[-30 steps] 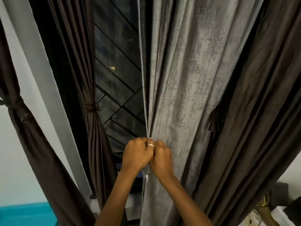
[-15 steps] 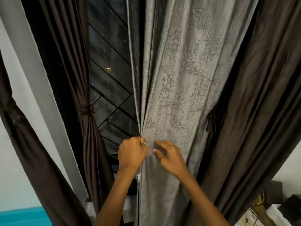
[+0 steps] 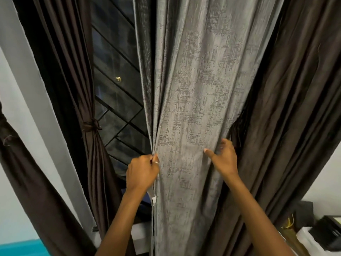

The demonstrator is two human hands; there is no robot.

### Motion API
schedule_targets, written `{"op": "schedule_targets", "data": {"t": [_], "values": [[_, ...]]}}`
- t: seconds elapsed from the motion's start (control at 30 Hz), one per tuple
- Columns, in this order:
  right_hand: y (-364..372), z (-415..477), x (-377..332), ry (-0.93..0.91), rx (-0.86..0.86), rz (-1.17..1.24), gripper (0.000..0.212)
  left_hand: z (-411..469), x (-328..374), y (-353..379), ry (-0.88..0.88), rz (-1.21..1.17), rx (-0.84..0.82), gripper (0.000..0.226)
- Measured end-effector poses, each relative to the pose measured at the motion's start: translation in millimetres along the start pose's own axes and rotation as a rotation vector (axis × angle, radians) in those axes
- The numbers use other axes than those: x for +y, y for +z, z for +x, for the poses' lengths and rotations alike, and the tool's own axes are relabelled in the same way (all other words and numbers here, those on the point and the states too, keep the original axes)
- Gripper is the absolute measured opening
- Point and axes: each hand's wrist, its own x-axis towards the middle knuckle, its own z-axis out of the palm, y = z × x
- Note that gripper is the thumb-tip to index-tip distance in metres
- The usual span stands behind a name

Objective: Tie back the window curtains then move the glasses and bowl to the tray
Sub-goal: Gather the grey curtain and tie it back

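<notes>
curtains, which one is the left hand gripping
The grey patterned curtain in the middle; the left hand grips its left edge. The brown curtain left of it and the brown curtain right of it are plain and dark.

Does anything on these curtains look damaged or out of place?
A small white frayed scrap hangs off the grey curtain, at its left edge below the left hand; it looks like a torn hem or tag. A loose thread curls on the far-left brown curtain.

Fingertips of the right hand (image 3: pixel 225 160) blur against the grey curtain (image 3: pixel 199 89); grip unclear.
</notes>
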Motion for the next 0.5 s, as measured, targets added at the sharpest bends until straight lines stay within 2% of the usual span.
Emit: {"op": "schedule_targets", "data": {"t": [0.03,0.1,0.13,0.33,0.5], "values": [[-1.0,4.6,1.2,0.001,-0.027,0.038,0.069,1.0,-1.6,-0.6,0.006,0.002,-0.002,0.055],[-4.3,11.3,4.2,-0.038,-0.083,0.061,0.032,3.4,-5.5,-2.8,0.008,0.012,-0.004,0.055],[-6.7,13.4,5.9,-0.077,-0.092,0.048,0.024,5.1,-7.5,-4.1,0.009,0.015,-0.002,0.055],[-4.0,-2.3,4.8,-0.164,0.049,-0.062,0.039,8.4,-7.1,-4.7,-0.001,0.033,-0.009,0.055],[18.3,-41.5,1.3,-0.182,0.147,0.047,0.024,0.8,1.4,6.2,0.016,0.012,0.028,0.053]]}}
